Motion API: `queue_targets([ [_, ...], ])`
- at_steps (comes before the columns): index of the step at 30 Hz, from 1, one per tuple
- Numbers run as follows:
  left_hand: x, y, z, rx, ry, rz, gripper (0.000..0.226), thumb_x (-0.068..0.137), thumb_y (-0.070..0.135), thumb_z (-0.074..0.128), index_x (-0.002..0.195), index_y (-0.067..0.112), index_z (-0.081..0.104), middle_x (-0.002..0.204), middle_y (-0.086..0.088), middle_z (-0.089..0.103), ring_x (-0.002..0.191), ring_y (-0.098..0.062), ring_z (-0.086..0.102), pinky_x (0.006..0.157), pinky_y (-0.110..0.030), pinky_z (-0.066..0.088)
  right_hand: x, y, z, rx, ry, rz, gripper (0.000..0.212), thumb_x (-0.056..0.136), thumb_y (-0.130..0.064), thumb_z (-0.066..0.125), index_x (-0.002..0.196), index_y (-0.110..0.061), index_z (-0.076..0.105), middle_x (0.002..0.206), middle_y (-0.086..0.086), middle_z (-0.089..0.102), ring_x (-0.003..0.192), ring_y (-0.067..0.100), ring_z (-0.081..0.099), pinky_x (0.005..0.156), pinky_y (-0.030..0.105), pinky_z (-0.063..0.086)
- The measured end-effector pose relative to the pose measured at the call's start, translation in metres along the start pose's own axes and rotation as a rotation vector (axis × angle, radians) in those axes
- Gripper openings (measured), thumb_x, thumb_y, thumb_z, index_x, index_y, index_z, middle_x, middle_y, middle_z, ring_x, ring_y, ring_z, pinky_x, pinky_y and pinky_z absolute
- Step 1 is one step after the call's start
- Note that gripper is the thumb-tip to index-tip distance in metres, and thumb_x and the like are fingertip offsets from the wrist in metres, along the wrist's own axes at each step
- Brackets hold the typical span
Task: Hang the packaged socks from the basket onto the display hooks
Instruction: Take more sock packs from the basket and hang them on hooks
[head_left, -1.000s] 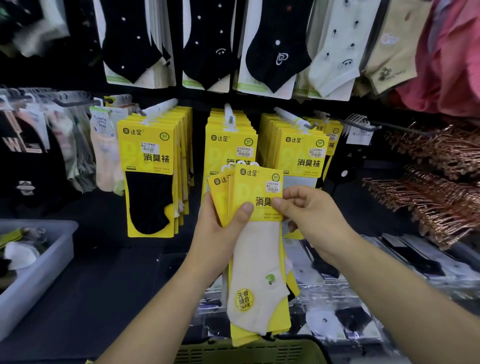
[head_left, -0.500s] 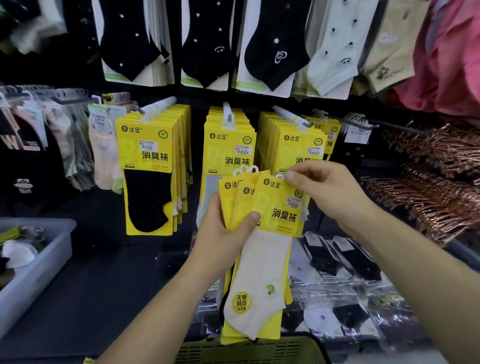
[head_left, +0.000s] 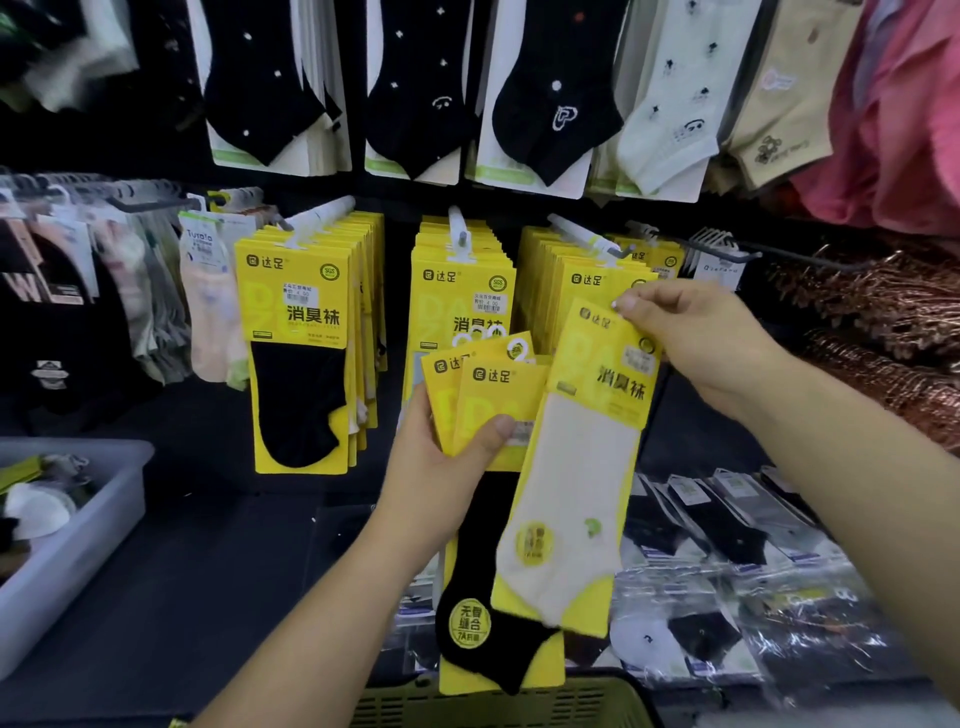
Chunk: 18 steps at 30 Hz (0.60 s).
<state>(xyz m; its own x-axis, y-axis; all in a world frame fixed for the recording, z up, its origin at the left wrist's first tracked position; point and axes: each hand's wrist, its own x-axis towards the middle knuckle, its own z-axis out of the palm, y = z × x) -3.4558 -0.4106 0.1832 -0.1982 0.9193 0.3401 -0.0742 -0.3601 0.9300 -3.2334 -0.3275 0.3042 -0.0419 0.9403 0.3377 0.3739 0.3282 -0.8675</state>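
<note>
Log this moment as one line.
left hand: grips pack stack | right hand: pinches white-sock pack by top corner | display hooks: pack not yet hung

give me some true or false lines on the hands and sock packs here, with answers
1. The right hand pinches the top of a white pack. True.
2. The left hand is empty. False: the left hand grips a stack of yellow packs.
3. The white pack hangs on a hook. False: it is on no hook, held in front of the display.
4. The front pack on the left hook shows a black sock. True.
5. The grey bin sits at the right. False: the bin is at the left edge.
</note>
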Motion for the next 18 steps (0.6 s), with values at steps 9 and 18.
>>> queue_targets([
  [9, 0.01, 0.004, -0.021, 0.113, 0.061, 0.042, 0.043, 0.084, 0.036, 0.083, 0.119, 0.04, 0.058, 0.111, 0.023, 0.076, 0.102, -0.003, 0.075, 0.089, -0.034, 0.06, 0.044, -0.019, -0.013, -0.148, 0.233, -0.205, 0.017, 0.092, -0.019, 0.07, 0.076, -0.025, 0.072, 0.075, -0.005, 0.07, 0.067, 0.007, 0.062, 0.065, 0.022, 0.052],
  [18, 0.01, 0.0, -0.019, 0.151, 0.024, 0.062, 0.041, 0.09, 0.023, 0.083, 0.118, 0.039, 0.058, 0.108, 0.029, 0.075, 0.097, 0.004, 0.074, 0.076, -0.014, 0.059, 0.049, -0.014, 0.002, -0.429, 0.23, -0.349, 0.019, 0.095, -0.011, 0.061, 0.1, -0.019, 0.077, 0.086, -0.008, 0.068, 0.071, 0.0, 0.057, 0.063, 0.009, 0.041],
])
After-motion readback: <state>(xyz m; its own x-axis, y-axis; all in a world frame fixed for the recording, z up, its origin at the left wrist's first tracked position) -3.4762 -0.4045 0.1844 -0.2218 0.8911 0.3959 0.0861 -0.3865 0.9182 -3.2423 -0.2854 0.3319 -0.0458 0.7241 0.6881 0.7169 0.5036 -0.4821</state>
